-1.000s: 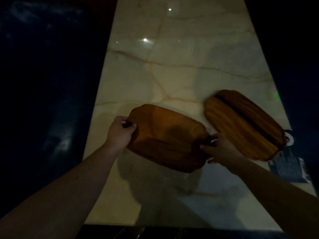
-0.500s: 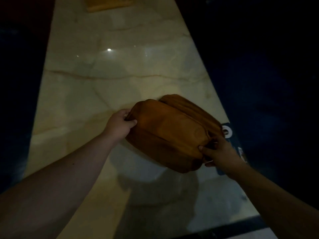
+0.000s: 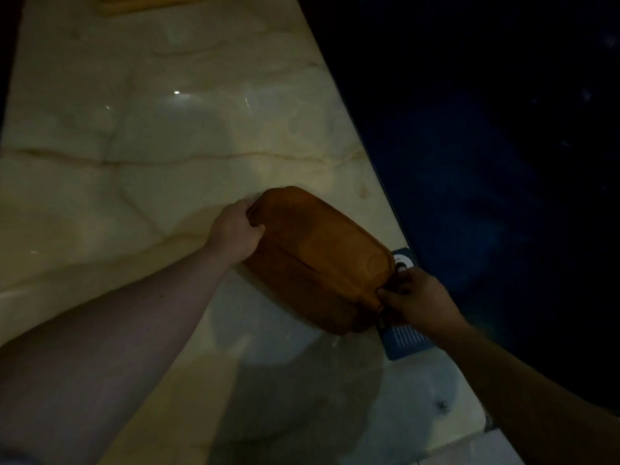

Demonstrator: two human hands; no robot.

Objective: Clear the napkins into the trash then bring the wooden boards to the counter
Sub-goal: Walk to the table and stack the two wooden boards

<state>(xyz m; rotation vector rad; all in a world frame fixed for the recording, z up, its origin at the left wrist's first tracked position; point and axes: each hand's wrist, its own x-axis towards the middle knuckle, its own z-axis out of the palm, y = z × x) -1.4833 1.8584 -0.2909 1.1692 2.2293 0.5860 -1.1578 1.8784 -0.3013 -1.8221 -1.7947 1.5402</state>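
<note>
A brown wooden board [image 3: 322, 260] lies near the right edge of the pale marble table [image 3: 151, 146]; it covers the second board, whose edge I cannot make out. My left hand [image 3: 235, 234] grips the top board's left end, thumb on top. My right hand [image 3: 416, 297] pinches its right end, over a blue card. No napkins are in view. The scene is dim.
A blue printed card [image 3: 402, 337] lies at the table's right edge, partly under the board and my right hand. Another wooden piece [image 3: 147, 1] shows at the far top edge. Dark floor [image 3: 503, 162] lies to the right of the table.
The held board moved right and came down over the second board, which is now covered. My view swung so the table sits further left.
</note>
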